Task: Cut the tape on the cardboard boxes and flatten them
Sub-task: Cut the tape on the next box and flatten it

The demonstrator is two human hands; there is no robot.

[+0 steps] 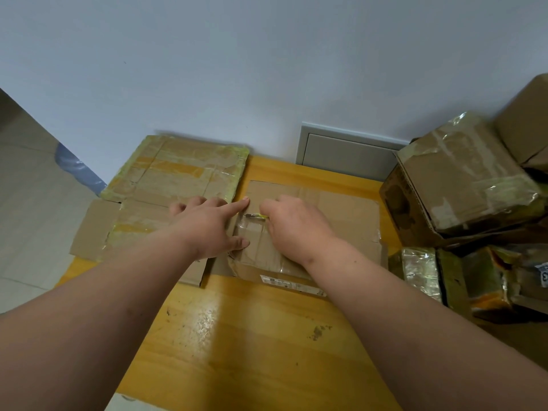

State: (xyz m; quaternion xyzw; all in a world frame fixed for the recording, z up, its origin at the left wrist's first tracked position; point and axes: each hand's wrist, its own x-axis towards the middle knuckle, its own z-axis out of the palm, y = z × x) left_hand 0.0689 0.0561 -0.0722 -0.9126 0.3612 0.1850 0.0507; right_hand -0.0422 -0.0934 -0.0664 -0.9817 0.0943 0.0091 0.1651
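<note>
A low cardboard box with clear tape across its top lies on the yellow wooden table. My right hand rests on it, shut on a small yellow-handled cutter whose blade points left along the tape. My left hand presses flat on the box's left edge, fingers spread, index finger stretched toward the blade. Flattened cardboard with yellow-green tape lies to the left, partly under my left hand.
Several taped cardboard boxes are stacked at the table's right side, with crumpled taped ones below them. A grey wall panel sits behind the table. Tiled floor shows at the left.
</note>
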